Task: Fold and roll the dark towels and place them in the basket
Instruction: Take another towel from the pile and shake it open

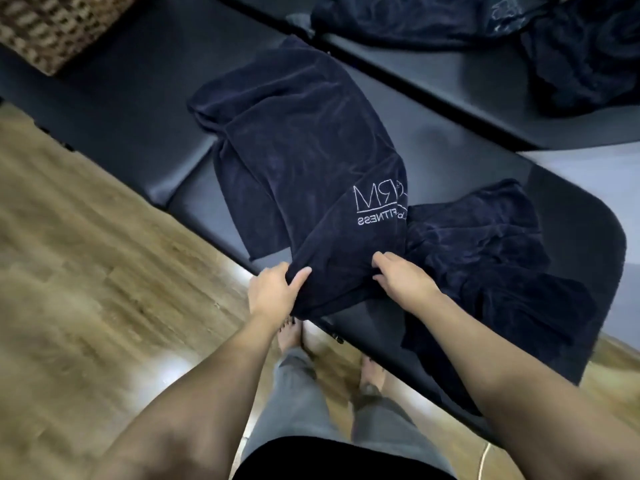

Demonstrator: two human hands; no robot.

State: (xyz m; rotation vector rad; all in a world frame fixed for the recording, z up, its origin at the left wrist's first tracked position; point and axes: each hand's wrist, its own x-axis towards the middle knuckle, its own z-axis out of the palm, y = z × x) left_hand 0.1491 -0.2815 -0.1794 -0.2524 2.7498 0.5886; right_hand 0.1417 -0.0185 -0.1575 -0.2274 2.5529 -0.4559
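- Head view: a dark towel (298,147) lies spread along a black padded bench (138,133), white lettering near its near end.
- Left hand (273,289) grips the towel's near edge; right hand (398,275) pinches the same edge.
- A crumpled towel (485,258) lies just right.
- A woven basket (52,26) sits far left; more towels (519,39) lie far right.

Black padded benches (145,98), wood floor (86,271)

Both arms reach forward, side by side; the left hand (273,289) pinches the towel (304,161) edge, the right hand (398,275) grips it with curled fingers.
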